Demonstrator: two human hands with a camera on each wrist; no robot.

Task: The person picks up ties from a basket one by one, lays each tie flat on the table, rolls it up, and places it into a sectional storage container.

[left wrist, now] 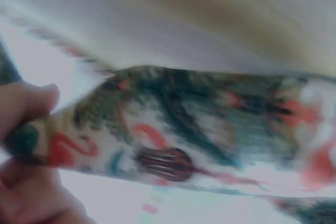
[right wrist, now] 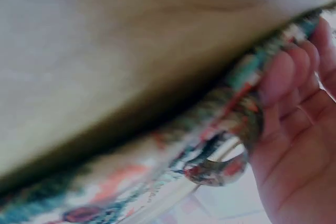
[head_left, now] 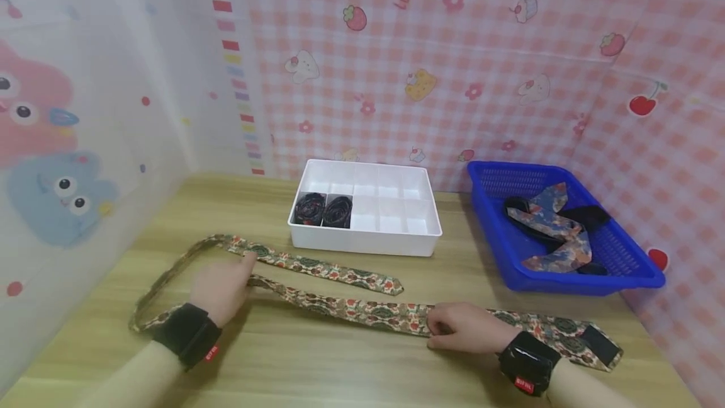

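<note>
A long patterned necktie (head_left: 362, 312) in beige, green and red lies across the wooden table, doubled back in a loop at the left. My left hand (head_left: 222, 285) pinches it near that loop; the left wrist view shows thumb and finger (left wrist: 31, 100) closed on the printed cloth (left wrist: 210, 129). Farther right, my right hand (head_left: 470, 327) grips the wider part, its fingers (right wrist: 278, 77) curled against the fabric (right wrist: 220, 114). The wide end with a dark patch (head_left: 600, 344) extends right beyond this hand. The narrow end (head_left: 391, 285) points right, behind the wide part.
Behind the tie stands a white divided box (head_left: 365, 243), with two dark rolled ties (head_left: 309, 208) in its front left compartments. A blue plastic basket (head_left: 578, 282) at the right holds a floral tie (head_left: 557, 232) and dark fabric. Printed cloth walls (head_left: 362, 124) enclose the table.
</note>
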